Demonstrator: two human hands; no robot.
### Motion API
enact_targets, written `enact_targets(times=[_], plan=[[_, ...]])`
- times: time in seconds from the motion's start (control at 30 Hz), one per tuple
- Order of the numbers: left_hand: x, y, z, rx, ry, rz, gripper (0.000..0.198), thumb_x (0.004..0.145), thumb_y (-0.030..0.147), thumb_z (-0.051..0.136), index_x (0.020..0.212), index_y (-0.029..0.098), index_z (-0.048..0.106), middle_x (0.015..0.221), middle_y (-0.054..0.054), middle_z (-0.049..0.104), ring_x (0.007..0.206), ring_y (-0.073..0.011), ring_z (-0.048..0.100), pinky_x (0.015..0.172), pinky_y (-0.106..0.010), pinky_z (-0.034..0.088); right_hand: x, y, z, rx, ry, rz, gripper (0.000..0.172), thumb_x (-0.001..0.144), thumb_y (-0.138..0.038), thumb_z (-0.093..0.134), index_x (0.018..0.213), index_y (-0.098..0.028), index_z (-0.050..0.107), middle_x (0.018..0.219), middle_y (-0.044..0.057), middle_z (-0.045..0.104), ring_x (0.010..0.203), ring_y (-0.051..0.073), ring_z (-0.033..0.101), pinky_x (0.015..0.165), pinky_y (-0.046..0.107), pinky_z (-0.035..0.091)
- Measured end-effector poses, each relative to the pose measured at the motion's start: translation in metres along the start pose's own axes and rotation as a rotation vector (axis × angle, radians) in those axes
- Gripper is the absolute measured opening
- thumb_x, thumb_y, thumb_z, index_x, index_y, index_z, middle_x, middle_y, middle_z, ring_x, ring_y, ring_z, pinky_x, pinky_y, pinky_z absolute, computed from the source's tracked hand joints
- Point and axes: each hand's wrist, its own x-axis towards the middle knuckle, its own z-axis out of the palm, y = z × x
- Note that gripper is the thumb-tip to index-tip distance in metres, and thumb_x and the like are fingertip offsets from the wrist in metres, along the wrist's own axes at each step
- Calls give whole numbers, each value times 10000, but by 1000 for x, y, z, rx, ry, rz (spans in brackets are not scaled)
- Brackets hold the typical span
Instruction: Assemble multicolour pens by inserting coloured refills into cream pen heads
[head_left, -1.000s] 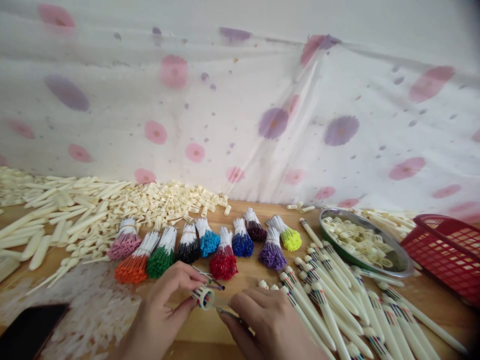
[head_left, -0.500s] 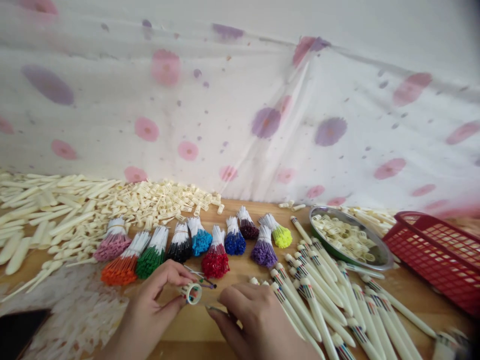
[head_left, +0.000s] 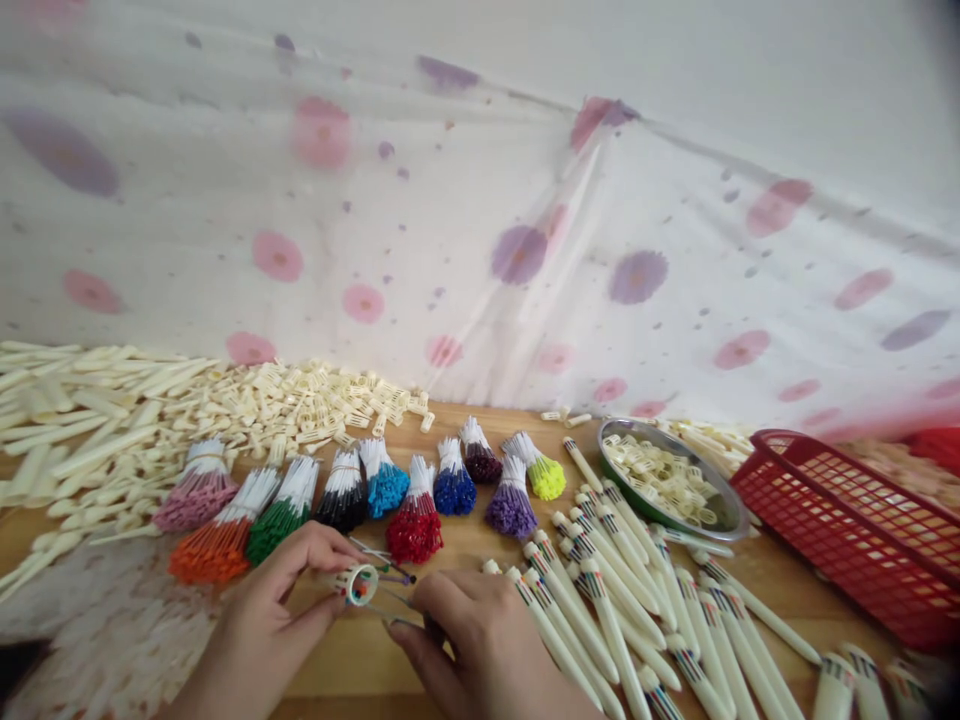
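Note:
My left hand [head_left: 296, 590] is closed, pinching a short cream slotted pen collar [head_left: 362, 585] between thumb and fingers. Its round opening faces right, and small coloured tips show inside. To its right, my right hand [head_left: 476, 625] is closed, its thumb and forefinger gripping a thin pale pen refill [head_left: 391, 597] that reaches toward the collar. Just behind the collar, a few loose refills with coloured tips lie on the wood. Banded bundles of refills stand beyond my hands, among them a red bundle [head_left: 415, 520], a black bundle [head_left: 342, 495] and a green bundle [head_left: 283, 505].
Finished-looking multicolour pens [head_left: 600, 610] lie heaped at right. Behind them stand a metal bowl [head_left: 739, 515] of cream collars and a red plastic basket [head_left: 847, 540]. Cream pen parts [head_left: 300, 400] are piled at back left. A flowered plastic sheet [head_left: 450, 250] covers the wall.
The view has swung slightly right, so things appear further left. My right hand has come closer to the collar, and the thin refill between them now shows more clearly.

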Motion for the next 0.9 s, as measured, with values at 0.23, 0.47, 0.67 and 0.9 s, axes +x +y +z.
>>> enact_targets(times=[0.23,0.47,0.67,0.9], plan=[[6,4,-4,5,23,-60,115,718,250,653,674,225,550,755,-1,653,726,-182,655,654,-257,528,3,1,-12,17,36,8,195,856,-224,467,663,-191,473,586,-17,564,507,102,514,465,195,271],[15,-8,-21,-23,187,-105,239,641,383,734,677,215,568,744,3,647,702,-171,650,633,-240,532,6,17,-8,-288,-315,204,71,762,-218,605,698,-192,593,688,27,678,601,166,623,491,211,322],[14,-8,-20,-76,179,-112,204,637,330,741,672,225,569,742,13,636,696,-164,648,626,-232,531,5,24,28,-423,-558,297,118,745,-252,619,796,-163,678,788,115,721,708,267,671,550,276,399],[11,-11,-18,-33,123,-112,167,666,267,703,681,215,545,766,-7,658,728,-190,655,654,-273,520,16,40,13,-429,-401,399,194,847,-345,540,803,-180,632,817,70,706,761,225,658,570,248,378]])
